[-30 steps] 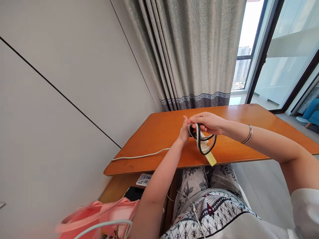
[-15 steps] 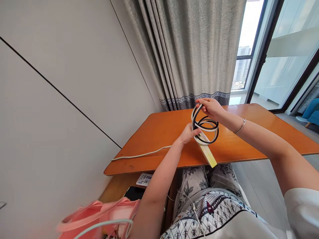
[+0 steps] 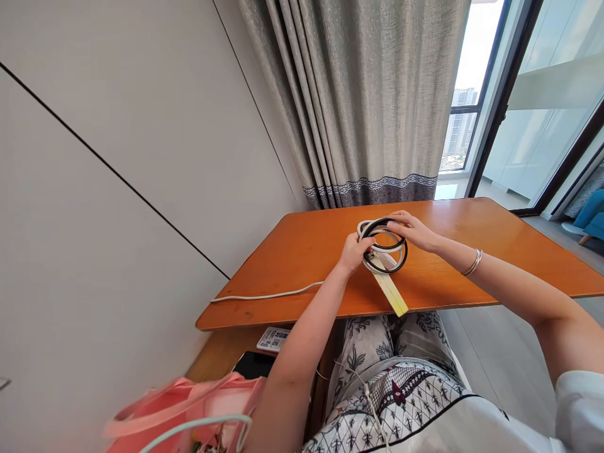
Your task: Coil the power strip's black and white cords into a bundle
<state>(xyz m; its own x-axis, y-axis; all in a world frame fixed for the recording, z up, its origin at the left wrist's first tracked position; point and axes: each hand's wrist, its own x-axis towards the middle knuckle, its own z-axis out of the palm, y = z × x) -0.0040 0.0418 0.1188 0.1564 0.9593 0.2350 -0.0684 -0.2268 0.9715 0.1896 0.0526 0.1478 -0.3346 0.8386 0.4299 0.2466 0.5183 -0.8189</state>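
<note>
A coil of black and white cable (image 3: 383, 251) lies almost flat just above the orange table (image 3: 472, 251). My left hand (image 3: 353, 250) pinches the coil at its left side. My right hand (image 3: 413, 229) holds the coil's far right edge with curled fingers; a bracelet is on that wrist. A pale yellow strip (image 3: 391, 292) pokes out from under the coil toward the table's front edge.
A white cable (image 3: 264, 296) trails left across the table to its edge. A grey curtain (image 3: 368, 94) hangs behind, glass doors to the right. Below the table are a phone (image 3: 252, 365), a label card (image 3: 272, 340) and a pink bag (image 3: 189, 409) at bottom left.
My right hand had lifted a loop of the cable up above the coil, then brought it down onto the coil. The coil now lies flatter, lower over the table.
</note>
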